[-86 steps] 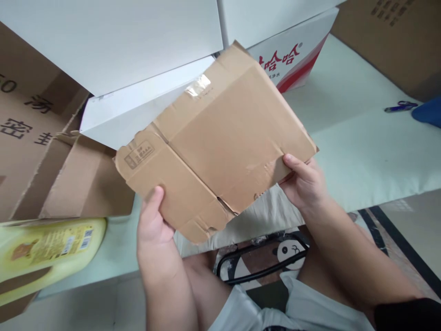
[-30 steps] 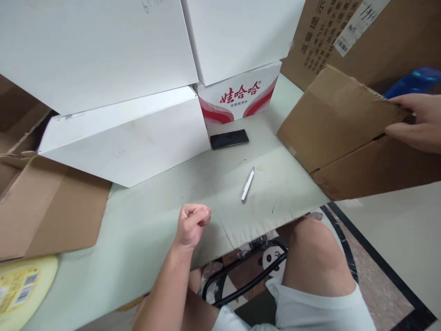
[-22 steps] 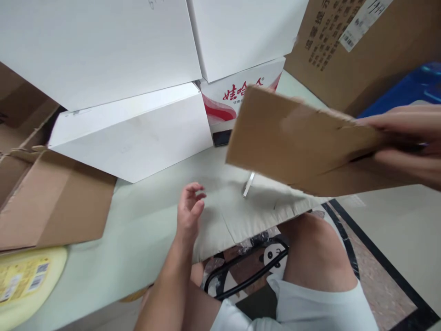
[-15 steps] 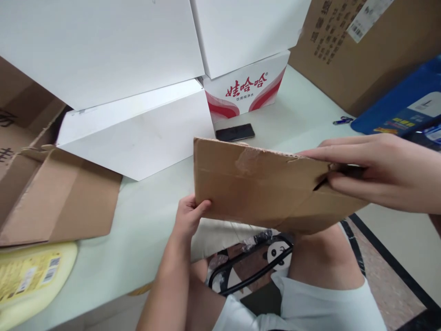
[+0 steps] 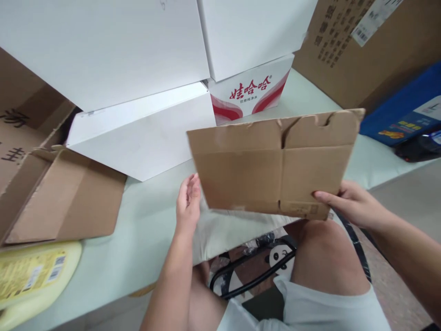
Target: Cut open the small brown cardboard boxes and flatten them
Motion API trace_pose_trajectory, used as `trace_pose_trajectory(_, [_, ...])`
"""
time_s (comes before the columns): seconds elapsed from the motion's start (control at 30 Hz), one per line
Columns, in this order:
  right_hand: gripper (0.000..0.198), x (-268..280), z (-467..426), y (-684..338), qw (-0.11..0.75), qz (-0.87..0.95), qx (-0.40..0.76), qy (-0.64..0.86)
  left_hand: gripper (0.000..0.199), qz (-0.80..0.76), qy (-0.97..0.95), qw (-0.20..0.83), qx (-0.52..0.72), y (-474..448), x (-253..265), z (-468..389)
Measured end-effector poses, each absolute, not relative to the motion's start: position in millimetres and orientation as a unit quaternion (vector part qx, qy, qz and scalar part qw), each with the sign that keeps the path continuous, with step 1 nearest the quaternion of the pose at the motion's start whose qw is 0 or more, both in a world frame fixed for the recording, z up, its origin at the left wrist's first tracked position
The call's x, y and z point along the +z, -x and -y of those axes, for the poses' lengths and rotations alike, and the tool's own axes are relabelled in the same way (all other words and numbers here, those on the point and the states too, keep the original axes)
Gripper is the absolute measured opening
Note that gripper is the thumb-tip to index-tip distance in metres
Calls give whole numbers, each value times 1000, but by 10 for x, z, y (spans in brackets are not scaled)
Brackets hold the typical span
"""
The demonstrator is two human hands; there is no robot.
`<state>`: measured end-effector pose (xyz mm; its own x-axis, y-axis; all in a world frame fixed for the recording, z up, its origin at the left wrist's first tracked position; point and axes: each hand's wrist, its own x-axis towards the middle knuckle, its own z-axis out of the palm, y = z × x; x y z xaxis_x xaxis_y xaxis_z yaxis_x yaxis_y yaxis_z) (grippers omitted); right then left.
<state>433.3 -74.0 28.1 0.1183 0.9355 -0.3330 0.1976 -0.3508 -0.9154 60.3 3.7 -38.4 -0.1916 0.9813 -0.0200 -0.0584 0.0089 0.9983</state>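
A flattened brown cardboard box point(image 5: 237, 172) is held up in front of me, tilted, over the front edge of the table. Its face shows crease lines, and a slit runs down from its uneven top edge. My right hand point(image 5: 353, 202) grips the lower right edge, thumb on the near face and the other fingers behind. Beside the lower left edge is my left hand point(image 5: 189, 200), fingers loosely bent and not gripping the cardboard. Whether its fingertips touch the edge, I cannot tell.
White boxes point(image 5: 144, 133) and a red-and-white box point(image 5: 253, 94) stand at the back. An opened carton point(image 5: 82, 197) and a yellow bottle point(image 5: 37, 271) lie left on the pale table point(image 5: 148, 230). At right are a large carton point(image 5: 347, 59), a blue container point(image 5: 406, 110) and a dark bottle point(image 5: 416, 147).
The cardboard has been turned so another face with creases and a slit shows. My left hand has let go of its left edge. My right hand has moved from the top edge to the lower right.
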Motion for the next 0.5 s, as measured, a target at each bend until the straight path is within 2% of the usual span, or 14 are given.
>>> trace_pose_trajectory(0.1, [41, 262, 846, -4573, 481, 322, 320, 750, 59, -553, -479, 449, 513, -594, -428, -41])
trace_pose_trajectory(0.2, [17, 292, 801, -4814, 488, 282, 59, 824, 54, -554, -492, 454, 494, -614, -417, -60])
trace_pose_trajectory(0.27, [6, 266, 634, -4930, 494, 307, -34, 812, 53, -552, -494, 458, 492, -648, -397, -73])
trace_pose_trajectory(0.37, [9, 147, 183, -5046, 576, 328, -47, 747, 52, -554, -493, 463, 486, -699, -382, -81])
trace_pose_trajectory(0.5, [22, 66, -654, -5112, 537, 307, -11, 786, 51, -565, -492, 460, 477, -714, -413, -84])
